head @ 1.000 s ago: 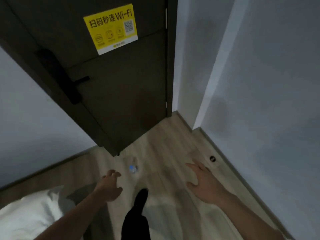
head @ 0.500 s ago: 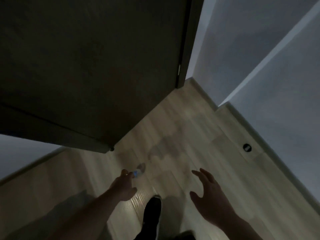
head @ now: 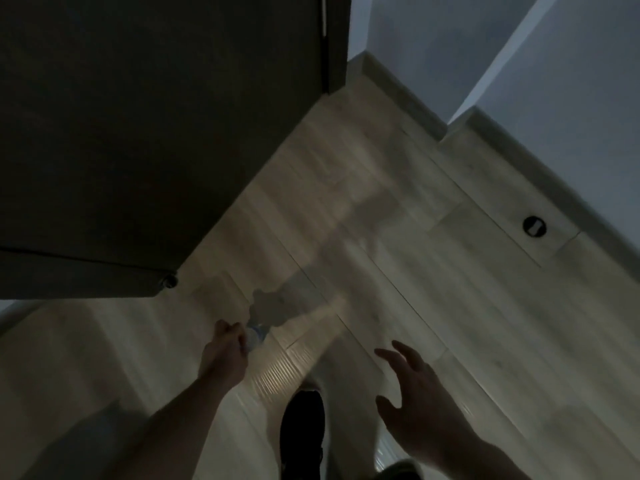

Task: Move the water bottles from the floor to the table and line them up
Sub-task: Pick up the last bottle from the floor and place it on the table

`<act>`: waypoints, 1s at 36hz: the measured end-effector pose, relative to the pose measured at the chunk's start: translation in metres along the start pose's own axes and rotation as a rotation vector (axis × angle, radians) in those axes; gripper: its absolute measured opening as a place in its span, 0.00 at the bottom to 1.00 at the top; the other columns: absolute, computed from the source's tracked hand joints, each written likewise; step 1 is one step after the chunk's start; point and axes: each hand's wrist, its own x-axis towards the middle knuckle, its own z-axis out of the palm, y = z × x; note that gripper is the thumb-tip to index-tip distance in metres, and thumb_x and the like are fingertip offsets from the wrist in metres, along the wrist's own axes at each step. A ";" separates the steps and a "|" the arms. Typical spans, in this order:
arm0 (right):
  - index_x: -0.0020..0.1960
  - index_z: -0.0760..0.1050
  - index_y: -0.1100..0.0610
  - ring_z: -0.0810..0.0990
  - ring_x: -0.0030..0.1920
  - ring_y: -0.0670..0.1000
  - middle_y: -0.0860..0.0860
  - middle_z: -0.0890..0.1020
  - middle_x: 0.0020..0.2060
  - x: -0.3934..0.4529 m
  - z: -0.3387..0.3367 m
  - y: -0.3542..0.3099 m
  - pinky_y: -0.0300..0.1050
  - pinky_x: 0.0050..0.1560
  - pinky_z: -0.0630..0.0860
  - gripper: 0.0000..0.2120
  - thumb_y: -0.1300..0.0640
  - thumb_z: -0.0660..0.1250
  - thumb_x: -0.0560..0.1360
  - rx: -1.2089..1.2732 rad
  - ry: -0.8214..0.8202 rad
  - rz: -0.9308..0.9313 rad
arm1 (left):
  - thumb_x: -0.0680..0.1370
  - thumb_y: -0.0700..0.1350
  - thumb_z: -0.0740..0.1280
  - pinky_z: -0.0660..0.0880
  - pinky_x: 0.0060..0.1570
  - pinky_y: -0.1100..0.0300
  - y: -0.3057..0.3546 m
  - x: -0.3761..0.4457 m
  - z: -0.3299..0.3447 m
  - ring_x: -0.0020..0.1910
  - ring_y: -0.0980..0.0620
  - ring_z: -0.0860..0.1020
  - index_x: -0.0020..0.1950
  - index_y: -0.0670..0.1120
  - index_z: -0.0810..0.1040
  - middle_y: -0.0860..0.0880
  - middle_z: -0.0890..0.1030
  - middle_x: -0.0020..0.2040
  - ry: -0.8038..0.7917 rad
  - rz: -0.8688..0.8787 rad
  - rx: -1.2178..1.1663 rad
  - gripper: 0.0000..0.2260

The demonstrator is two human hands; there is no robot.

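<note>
A small clear water bottle (head: 255, 337) with a bluish cap end stands on the pale wooden floor, near the corner of the dark door. My left hand (head: 225, 351) reaches down and its fingers wrap around the bottle, hiding most of it. My right hand (head: 414, 403) hovers to the right, above the floor, fingers spread and holding nothing. No table is in view.
A dark open door (head: 138, 140) fills the upper left, with a small stopper (head: 169, 280) at its bottom corner. Grey walls with skirting run along the right. A round black floor fitting (head: 534, 226) sits near the right wall. My dark shoe (head: 302, 431) is below the bottle.
My view has tilted down and closer to the floor. My left hand has reached the bottle and closed around it. My right hand stays spread to the right.
</note>
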 end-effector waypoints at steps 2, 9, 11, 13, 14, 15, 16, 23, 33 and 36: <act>0.78 0.54 0.39 0.56 0.79 0.49 0.41 0.48 0.80 -0.014 -0.007 0.001 0.48 0.73 0.66 0.33 0.47 0.66 0.79 0.010 0.008 0.024 | 0.79 0.40 0.67 0.76 0.54 0.49 0.009 -0.014 -0.009 0.50 0.37 0.79 0.53 0.43 0.75 0.43 0.70 0.59 -0.008 0.040 0.030 0.04; 0.78 0.56 0.40 0.54 0.80 0.51 0.42 0.50 0.81 -0.120 -0.063 -0.023 0.48 0.73 0.65 0.33 0.48 0.67 0.77 0.096 0.078 0.077 | 0.77 0.41 0.70 0.76 0.50 0.54 0.076 -0.131 -0.089 0.49 0.45 0.80 0.47 0.50 0.71 0.51 0.70 0.55 0.003 0.244 0.050 0.08; 0.79 0.56 0.41 0.52 0.80 0.51 0.43 0.50 0.81 -0.162 -0.087 -0.036 0.48 0.74 0.63 0.34 0.50 0.67 0.77 0.133 0.103 0.085 | 0.78 0.42 0.70 0.77 0.49 0.55 0.100 -0.179 -0.124 0.49 0.47 0.80 0.49 0.51 0.73 0.51 0.71 0.55 0.005 0.305 0.028 0.07; 0.79 0.56 0.42 0.51 0.80 0.51 0.43 0.49 0.81 -0.206 -0.112 -0.050 0.49 0.75 0.61 0.34 0.50 0.67 0.78 0.172 0.135 0.096 | 0.78 0.42 0.71 0.78 0.49 0.55 0.125 -0.230 -0.162 0.49 0.50 0.80 0.49 0.50 0.74 0.53 0.72 0.54 0.010 0.385 -0.002 0.07; 0.79 0.56 0.42 0.51 0.80 0.51 0.43 0.50 0.81 -0.230 -0.123 -0.056 0.48 0.75 0.61 0.34 0.50 0.67 0.78 0.189 0.154 0.097 | 0.77 0.42 0.71 0.79 0.49 0.55 0.136 -0.257 -0.180 0.48 0.52 0.80 0.49 0.50 0.74 0.53 0.73 0.54 0.014 0.430 -0.020 0.07; 0.79 0.56 0.42 0.51 0.80 0.51 0.44 0.50 0.81 -0.254 -0.134 -0.062 0.48 0.76 0.61 0.34 0.50 0.67 0.78 0.209 0.177 0.096 | 0.76 0.41 0.72 0.79 0.49 0.55 0.149 -0.283 -0.199 0.48 0.54 0.80 0.48 0.51 0.74 0.55 0.73 0.53 0.020 0.478 -0.039 0.08; 0.79 0.56 0.42 0.51 0.80 0.50 0.44 0.50 0.81 -0.278 -0.147 -0.067 0.47 0.76 0.61 0.33 0.50 0.66 0.78 0.227 0.200 0.098 | 0.76 0.41 0.73 0.79 0.49 0.57 0.162 -0.308 -0.218 0.48 0.57 0.79 0.47 0.52 0.75 0.56 0.73 0.52 0.025 0.523 -0.050 0.09; 0.79 0.57 0.44 0.53 0.80 0.50 0.45 0.51 0.81 -0.445 -0.206 -0.089 0.47 0.76 0.60 0.33 0.49 0.67 0.78 0.309 0.373 0.172 | 0.72 0.44 0.75 0.70 0.42 0.75 0.240 -0.459 -0.314 0.48 0.64 0.77 0.42 0.57 0.74 0.62 0.73 0.47 0.026 0.765 -0.067 0.11; 0.79 0.59 0.46 0.51 0.80 0.52 0.48 0.51 0.81 -0.613 -0.205 -0.084 0.48 0.77 0.59 0.33 0.50 0.68 0.78 0.439 0.648 0.316 | 0.69 0.49 0.71 0.71 0.39 0.67 0.314 -0.591 -0.351 0.44 0.62 0.76 0.41 0.57 0.75 0.61 0.74 0.46 0.052 1.131 0.069 0.06; 0.79 0.59 0.46 0.52 0.80 0.52 0.47 0.52 0.81 -0.652 -0.196 -0.071 0.46 0.76 0.59 0.33 0.49 0.68 0.78 0.488 0.730 0.372 | 0.71 0.49 0.72 0.75 0.40 0.61 0.339 -0.625 -0.347 0.42 0.61 0.77 0.40 0.56 0.75 0.60 0.74 0.46 0.013 1.238 0.146 0.06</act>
